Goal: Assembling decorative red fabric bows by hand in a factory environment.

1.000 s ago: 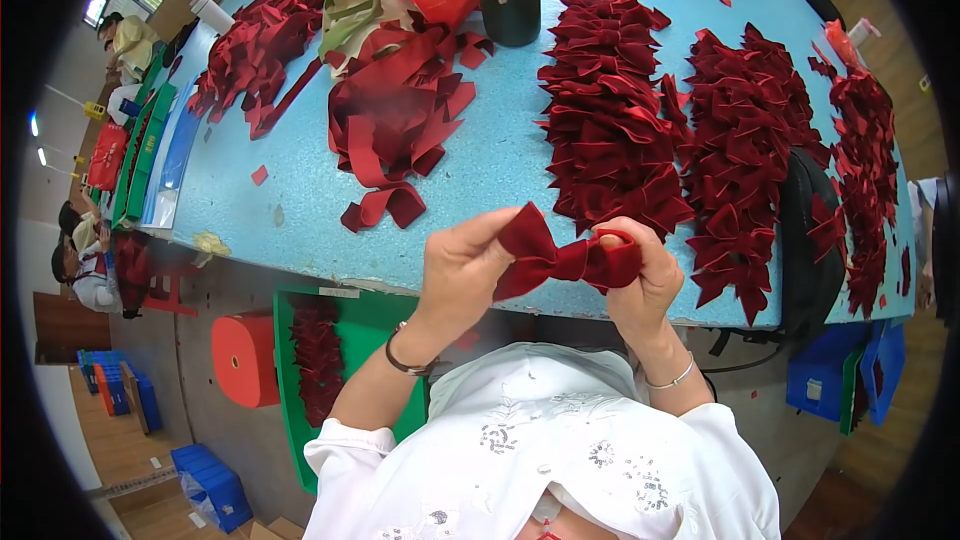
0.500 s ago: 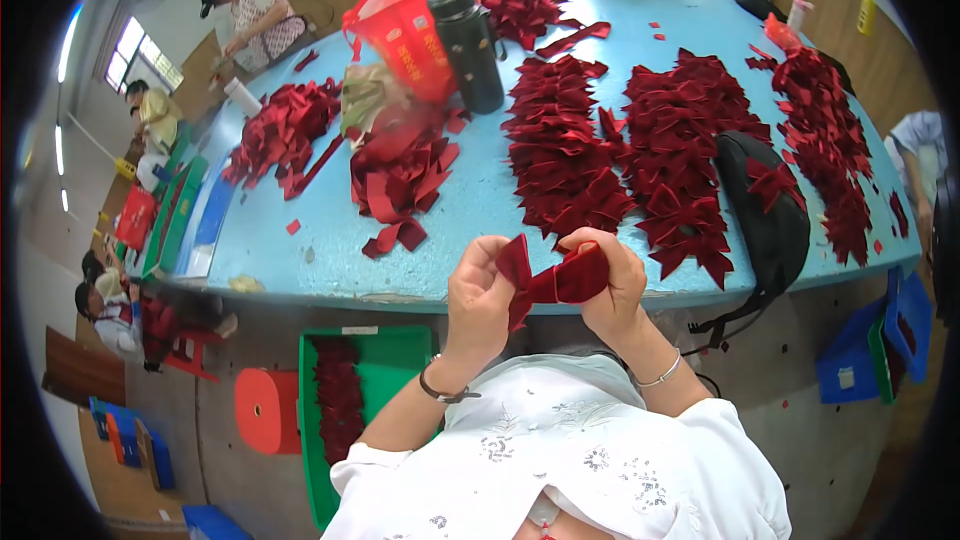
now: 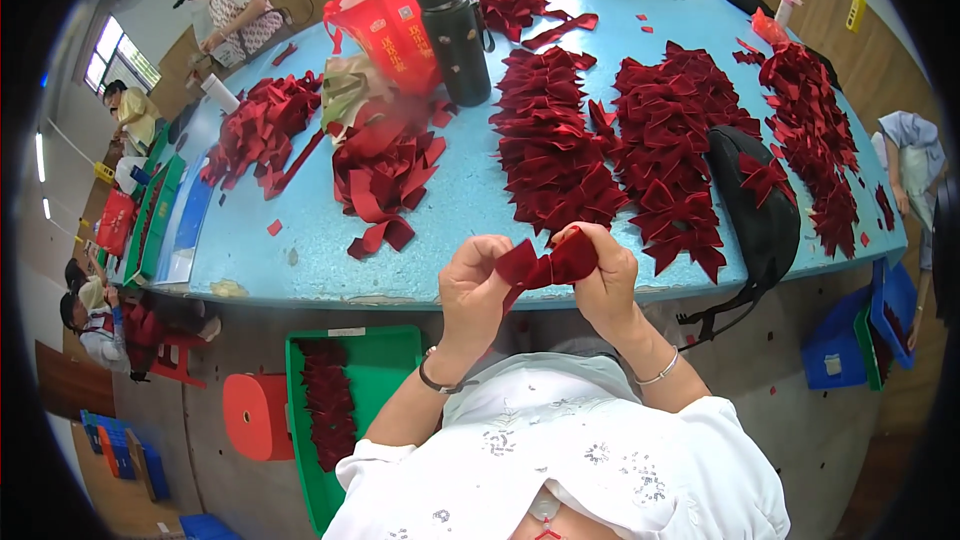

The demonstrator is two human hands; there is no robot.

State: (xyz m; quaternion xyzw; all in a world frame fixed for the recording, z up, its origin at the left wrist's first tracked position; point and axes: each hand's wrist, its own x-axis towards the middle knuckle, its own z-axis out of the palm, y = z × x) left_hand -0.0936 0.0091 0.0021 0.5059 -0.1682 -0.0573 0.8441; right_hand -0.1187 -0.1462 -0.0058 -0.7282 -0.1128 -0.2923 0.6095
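Note:
A dark red velvet bow [image 3: 541, 271] is stretched between my two hands, just in front of the table's near edge. My left hand [image 3: 474, 283] pinches its left loop between thumb and fingers. At the other end, my right hand [image 3: 606, 272] grips the right loop. Straight beyond my hands lies a long row of finished-looking bows [image 3: 553, 140], with a second row of bows [image 3: 672, 150] to its right. Loose red ribbon strips [image 3: 385, 172] are heaped to the left of these rows.
The blue table [image 3: 450, 210] carries a dark thermos [image 3: 455, 45], a red bag [image 3: 400, 10], another ribbon heap [image 3: 262, 130] and a black bag [image 3: 760, 205]. Below left are a green crate [image 3: 375, 360] holding bows and a red stool [image 3: 255, 416]. Other people sit or stand around.
My hands have shifted slightly left and the bow's loops have been turned and drawn closer together. The whole view has moved a little as well.

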